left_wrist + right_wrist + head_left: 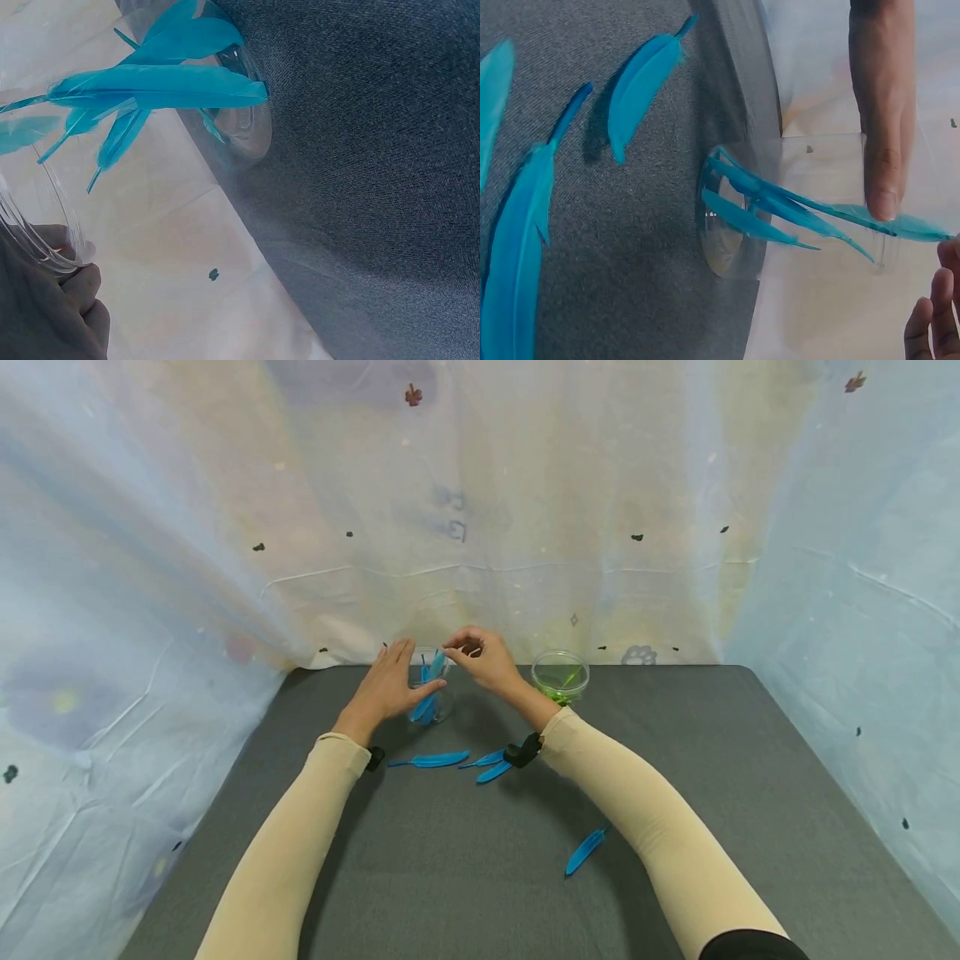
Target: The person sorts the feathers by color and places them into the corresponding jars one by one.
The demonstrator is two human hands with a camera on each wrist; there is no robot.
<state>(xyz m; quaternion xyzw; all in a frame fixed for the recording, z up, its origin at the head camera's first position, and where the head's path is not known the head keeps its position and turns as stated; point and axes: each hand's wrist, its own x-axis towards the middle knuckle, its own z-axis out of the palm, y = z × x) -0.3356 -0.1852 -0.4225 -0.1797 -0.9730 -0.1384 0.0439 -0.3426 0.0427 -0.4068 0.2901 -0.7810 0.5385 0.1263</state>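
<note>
A clear jar (444, 708) stands near the table's back edge with several blue feathers (780, 206) leaning inside it. My left hand (386, 687) holds the jar near its rim, thumb across the front and fingers round the far side. Over the mouth, my right hand (489, 662) pinches another blue feather (922, 228) by its quill, and the vane reaches down into the jar. In the left wrist view, curled fingers (81, 289) show beside the rim.
Several loose blue feathers lie on the grey table, one in front of the jar (438, 760), others under my right wrist, another (585, 852) nearer me. A clear round container (561, 664) with green pieces (561, 697) stands at right. A patterned curtain (525, 510) hangs behind.
</note>
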